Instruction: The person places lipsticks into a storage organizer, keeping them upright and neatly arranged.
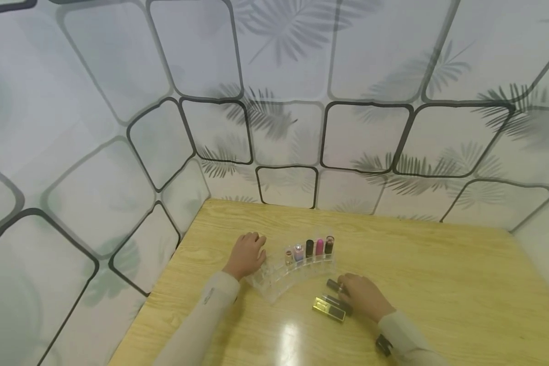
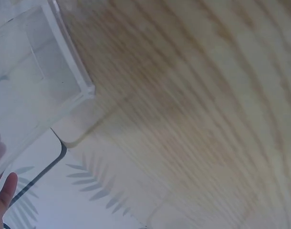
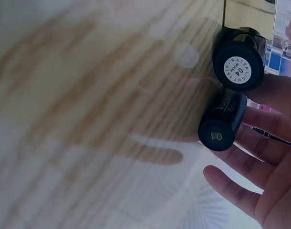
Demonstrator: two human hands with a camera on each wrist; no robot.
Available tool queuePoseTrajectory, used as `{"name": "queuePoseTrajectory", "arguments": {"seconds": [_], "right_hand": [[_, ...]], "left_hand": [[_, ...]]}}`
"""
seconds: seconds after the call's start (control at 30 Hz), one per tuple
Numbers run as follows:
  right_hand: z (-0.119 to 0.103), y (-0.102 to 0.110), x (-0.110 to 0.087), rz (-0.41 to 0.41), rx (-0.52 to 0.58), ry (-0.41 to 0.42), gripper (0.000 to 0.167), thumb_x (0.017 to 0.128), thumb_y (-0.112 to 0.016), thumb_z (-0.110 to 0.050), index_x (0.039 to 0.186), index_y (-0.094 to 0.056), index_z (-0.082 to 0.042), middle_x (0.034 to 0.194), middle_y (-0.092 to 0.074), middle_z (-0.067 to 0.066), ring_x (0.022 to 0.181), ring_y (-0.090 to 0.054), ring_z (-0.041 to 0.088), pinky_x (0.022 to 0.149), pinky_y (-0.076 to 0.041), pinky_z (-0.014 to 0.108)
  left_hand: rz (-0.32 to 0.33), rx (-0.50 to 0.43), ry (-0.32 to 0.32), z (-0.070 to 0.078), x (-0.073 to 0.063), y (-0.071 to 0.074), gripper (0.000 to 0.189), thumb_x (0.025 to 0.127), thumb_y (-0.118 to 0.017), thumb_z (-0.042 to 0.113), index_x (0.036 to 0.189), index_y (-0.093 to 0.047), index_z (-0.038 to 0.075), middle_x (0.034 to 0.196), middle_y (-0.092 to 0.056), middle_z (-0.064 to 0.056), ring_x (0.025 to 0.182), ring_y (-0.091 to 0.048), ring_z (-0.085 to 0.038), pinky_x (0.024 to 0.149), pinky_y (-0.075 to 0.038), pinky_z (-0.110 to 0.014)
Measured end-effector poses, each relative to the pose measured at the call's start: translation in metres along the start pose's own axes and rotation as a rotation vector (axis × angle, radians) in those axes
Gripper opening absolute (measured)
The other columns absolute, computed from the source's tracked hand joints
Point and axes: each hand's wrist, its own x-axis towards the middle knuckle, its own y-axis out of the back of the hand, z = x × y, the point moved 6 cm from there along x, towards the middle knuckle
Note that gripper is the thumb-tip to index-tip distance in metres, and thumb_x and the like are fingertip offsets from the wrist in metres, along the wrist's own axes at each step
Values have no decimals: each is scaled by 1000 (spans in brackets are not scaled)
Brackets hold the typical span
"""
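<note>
A curved, clear tiered lipstick rack stands on the table, with several lipsticks and small bottles upright in its right part. My left hand holds the rack at its left end; in the left wrist view one fingertip shows beside the clear wall. In front of the rack's right end, my right hand grips a black lipstick tube marked 01, lying on its side. Touching it is a second black tube with a round white 04 label. A gold-and-black lipstick case lies just nearer me.
Within the rack, a bright pink lipstick stands between dark ones, and a small lilac bottle is left of them. The wooden table meets a patterned wall covering at its back and left edges.
</note>
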Motion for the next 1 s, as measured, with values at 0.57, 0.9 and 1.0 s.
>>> {"name": "queuePoseTrajectory", "arguments": {"seconds": [0.57,0.9,1.0], "right_hand": [[6,-5,5,10,45,23,11,80,-63,-10,90,-64,-5,75,-58,-2,63,-51,5,59,-46,19],[-1,13,5,105,37,73,18,79,-66,-8,95,-65,-3,77,-59,-1,64,-54,5,60,-49,18],[-3,21,5,153,16,89,19,78,-69,-9,95,-65,-4,78,-60,-2,65,-56,6,61,-50,19]], "left_hand": [[46,-64,65,-3,5,-7,16,80,-67,14,76,-51,12,72,-50,-1,65,-44,-15,66,-41,-34],[32,-85,103,-2,5,-2,11,81,-65,14,77,-54,11,75,-52,-2,67,-48,-18,71,-45,-38],[31,-92,109,-2,4,-3,11,81,-65,14,77,-55,11,75,-52,-2,68,-49,-18,71,-45,-39]]}}
